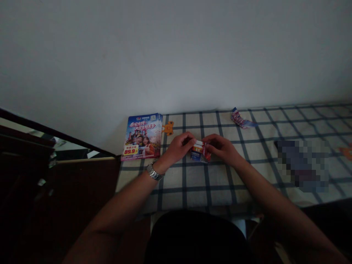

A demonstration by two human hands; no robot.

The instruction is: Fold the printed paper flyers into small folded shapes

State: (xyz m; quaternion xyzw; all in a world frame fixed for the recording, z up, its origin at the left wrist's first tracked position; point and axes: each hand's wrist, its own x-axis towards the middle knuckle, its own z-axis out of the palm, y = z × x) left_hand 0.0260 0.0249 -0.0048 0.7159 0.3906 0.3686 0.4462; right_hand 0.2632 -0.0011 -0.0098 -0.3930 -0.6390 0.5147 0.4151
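In the head view, your left hand (183,143) and your right hand (219,146) met over the table, close together, with a small folded piece of paper (197,155) between them. Your left thumb and fingers were closed on its upper left corner, with hardly any gap, and a silver watch (154,171) circled that wrist. Your right thumb and bent fingers were pinched together on the paper's right side, though the exact contact of each fingertip was too dim to tell. The paper, printed in blue, red and white, was held just in front of you, above or against the checked tablecloth (172,189); you could not tell which from this angle. Left of your left hand lay a stack of leaflets (143,141), near the table's left end and close to the wall (176,55), its top sheet showing a large 89.9 in a yellow box. An orange bear figure (168,128) showed on the cloth just beside the stack's right edge. Beyond your right hand, toward the wall, lay a crumpled strip of printed paper (240,119), well apart from your fingers. Farther right, a dark object (298,163) lay on the cloth, blurred out by pixels.
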